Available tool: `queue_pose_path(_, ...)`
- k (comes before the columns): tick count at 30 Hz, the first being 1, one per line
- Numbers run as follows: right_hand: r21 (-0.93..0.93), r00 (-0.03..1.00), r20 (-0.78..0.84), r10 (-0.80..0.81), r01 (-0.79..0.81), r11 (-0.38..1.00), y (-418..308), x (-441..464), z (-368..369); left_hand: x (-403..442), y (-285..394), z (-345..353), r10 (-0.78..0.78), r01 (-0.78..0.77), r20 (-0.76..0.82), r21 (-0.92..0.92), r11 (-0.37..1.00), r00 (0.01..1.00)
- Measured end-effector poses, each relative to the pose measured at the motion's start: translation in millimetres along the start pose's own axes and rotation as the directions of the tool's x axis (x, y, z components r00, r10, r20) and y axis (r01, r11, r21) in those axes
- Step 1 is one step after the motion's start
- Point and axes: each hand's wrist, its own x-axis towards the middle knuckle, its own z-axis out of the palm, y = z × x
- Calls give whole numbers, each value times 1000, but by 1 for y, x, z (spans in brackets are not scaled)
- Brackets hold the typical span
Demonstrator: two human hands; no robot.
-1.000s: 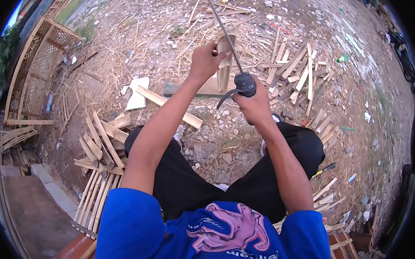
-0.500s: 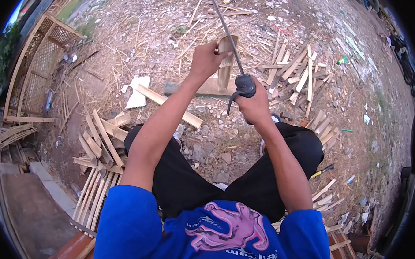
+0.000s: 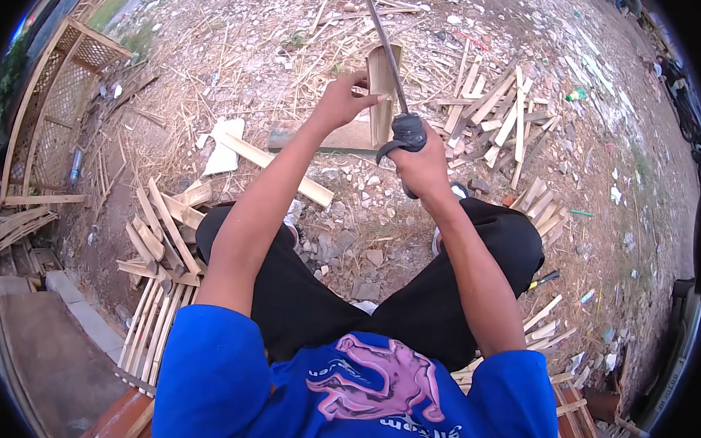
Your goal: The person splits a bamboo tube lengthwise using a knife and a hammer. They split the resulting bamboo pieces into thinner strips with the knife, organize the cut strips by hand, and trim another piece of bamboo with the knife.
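Note:
A curved, split piece of bamboo (image 3: 380, 113) stands upright on a flat wooden board (image 3: 331, 137) on the ground. My left hand (image 3: 345, 102) is at its left side, thumb and fingers bent around its edge. Wrapped round the black-taped handle of a long metal blade (image 3: 388, 58) is my right hand (image 3: 423, 163). The blade points up and away, crossing in front of the bamboo's right side. A dark strap loops off the handle. Whether the blade touches the bamboo I cannot tell.
Split strips (image 3: 514, 120) lie heaped at the right, and more pieces (image 3: 164, 229) at the left beside my knee. One long piece (image 3: 274, 167) rests near a white scrap (image 3: 225, 150). A lattice wooden frame (image 3: 55, 116) stands at far left. A yellow-and-black tool (image 3: 545, 279) lies right.
The bamboo shows more of its hollow face and has turned or tilted slightly. The blade and my right hand sit a little lower on the left, and the whole view has shifted slightly.

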Motion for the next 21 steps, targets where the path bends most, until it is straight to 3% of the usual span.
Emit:
queue_pose_path(1, -5, 1000, -2, 4, -4, 1000, 1, 0, 1, -1, -3, 4, -15, 17, 18, -78, 997, 1000)
queue_pose_path(7, -3, 999, -5, -49, 49, 999, -6, -10, 3, -6, 23, -4, -57, 57, -5, 146, 988, 998)
queue_pose_path(10, 23, 985, -37, -168, 169, 985, -27, -14, -1, 3, 54, -13, 11, 0, -54, 193, 981, 998)
queue_pose_path(13, 86, 939, -92, -332, 340, 936, -55, -25, -7, 9, 102, -29, 263, -235, -122, 204, 950, 957)
queue_pose_path(16, 133, 953, -71, -296, 303, 944, -40, -19, -7, 11, 99, -26, 311, -281, -119, 219, 934, 943)
queue_pose_path(17, 130, 976, -84, -203, 212, 969, -21, -13, -2, 9, 87, -24, 81, -85, 25, 309, 947, 996)
queue_pose_path(18, 125, 997, -72, -39, 48, 991, 2, -4, 3, 9, 44, -16, -101, 44, 169, 312, 949, 980)
queue_pose_path(20, 149, 990, -132, 45, -25, 989, 6, 1, 1, -3, -29, -6, -24, -55, 217, 351, 935, 976)
queue_pose_path(21, 159, 989, -130, 71, -50, 986, 5, 3, -2, -3, -33, -1, -15, -46, 186, 320, 946, 982)
